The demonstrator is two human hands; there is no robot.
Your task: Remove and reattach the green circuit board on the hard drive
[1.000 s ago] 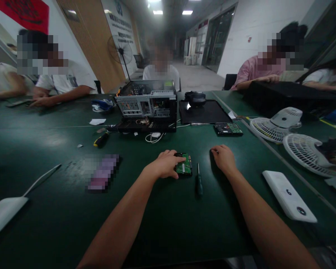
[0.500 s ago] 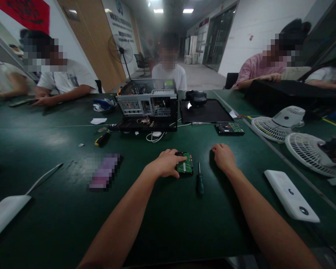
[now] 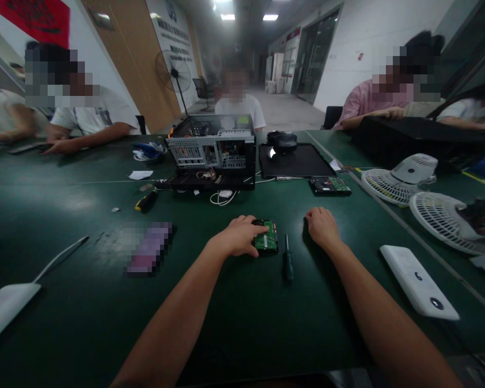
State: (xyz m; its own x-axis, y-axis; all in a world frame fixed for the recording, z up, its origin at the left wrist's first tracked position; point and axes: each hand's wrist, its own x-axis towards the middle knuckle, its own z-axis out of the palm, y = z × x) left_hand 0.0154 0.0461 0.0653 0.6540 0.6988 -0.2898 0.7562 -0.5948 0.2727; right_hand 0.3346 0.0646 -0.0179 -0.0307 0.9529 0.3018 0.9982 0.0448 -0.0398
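Note:
Under my left hand (image 3: 241, 235) lies a hard drive (image 3: 269, 243) with its green circuit board facing up. The index finger reaches over the board and the thumb is at the near left edge, so the hand grips the drive against the table. The hand hides the drive's left side. Just right of the drive, a screwdriver (image 3: 288, 264) with a dark green handle lies with its tip pointing away from me. My right hand (image 3: 321, 226) rests on the table beyond it, fingers curled in, with nothing visible in them.
An opened computer case (image 3: 212, 153) stands ahead, beside a black panel (image 3: 307, 161). A second hard drive (image 3: 330, 186), white fan parts (image 3: 392, 183), a white device (image 3: 418, 283), a blurred phone (image 3: 150, 249) and a yellow-black screwdriver (image 3: 146, 201) lie around. Other people sit across the table.
Both hands, the hard drive and the screwdriver keep their places. The view has shifted very slightly, and the person opposite has leaned a little to the left.

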